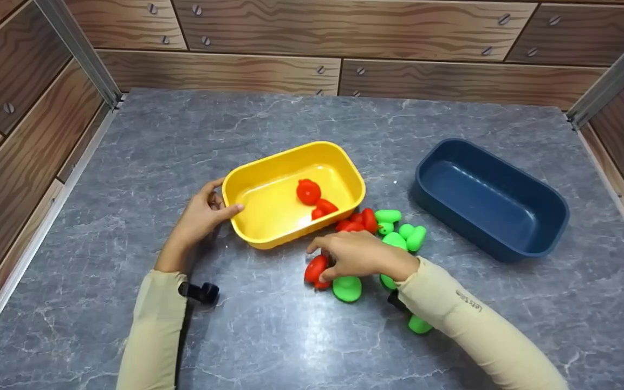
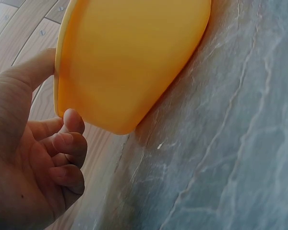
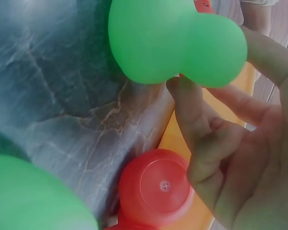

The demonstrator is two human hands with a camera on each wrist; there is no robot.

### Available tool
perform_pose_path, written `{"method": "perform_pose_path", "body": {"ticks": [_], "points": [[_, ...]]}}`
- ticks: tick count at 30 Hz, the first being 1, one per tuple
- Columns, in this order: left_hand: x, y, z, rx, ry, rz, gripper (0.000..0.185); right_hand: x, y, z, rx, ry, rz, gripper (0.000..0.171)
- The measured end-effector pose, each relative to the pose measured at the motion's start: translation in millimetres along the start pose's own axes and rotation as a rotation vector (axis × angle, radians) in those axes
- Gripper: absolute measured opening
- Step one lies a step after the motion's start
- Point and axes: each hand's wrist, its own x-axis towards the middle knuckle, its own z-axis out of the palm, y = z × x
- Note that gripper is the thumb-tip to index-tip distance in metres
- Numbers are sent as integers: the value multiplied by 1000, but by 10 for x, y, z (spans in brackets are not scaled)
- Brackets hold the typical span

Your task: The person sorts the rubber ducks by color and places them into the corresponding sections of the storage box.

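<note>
Grey marble-patterned tabletop (image 1: 128, 179), walled by brown wood-grain panels (image 1: 14, 135). Landmark: yellow rectangular plastic tub (image 1: 268, 168), near mid-table. Right of the yellow tub and apart from it, a dark blue rectangular plastic tub (image 1: 545, 211), nothing visible inside. The yellow tub holds two red plastic toy pieces (image 1: 309, 192), lying toward its right end. Left hand (image 1: 199, 216) grips the yellow tub's left rim, thumb over the edge and fingers curled against the outer wall, probably to steady it. Just off the tub's front right corner lies a loose heap of red and green plastic toy pieces (image 1: 398, 230). Right hand (image 1: 358, 254) rests over that heap; the wrist view shows its fingers pinching a green bulbous plastic piece (image 3: 175, 40), with a red round-based plastic piece (image 3: 156, 184) beside them, touching the table.
</note>
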Motion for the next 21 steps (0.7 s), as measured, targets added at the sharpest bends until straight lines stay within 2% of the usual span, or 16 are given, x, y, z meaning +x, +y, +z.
{"method": "perform_pose_path", "body": {"ticks": [11, 18, 21], "points": [[0, 28, -4, -27, -12, -29, 74, 4, 12, 19, -22, 5, -64, 29], [-177, 348, -21, -22, -27, -26, 70, -10, 25, 28, -29, 28, -109, 24], [-190, 376, -23, -19, -24, -29, 70, -19, 28, 28, -26, 39, -120, 23]]}}
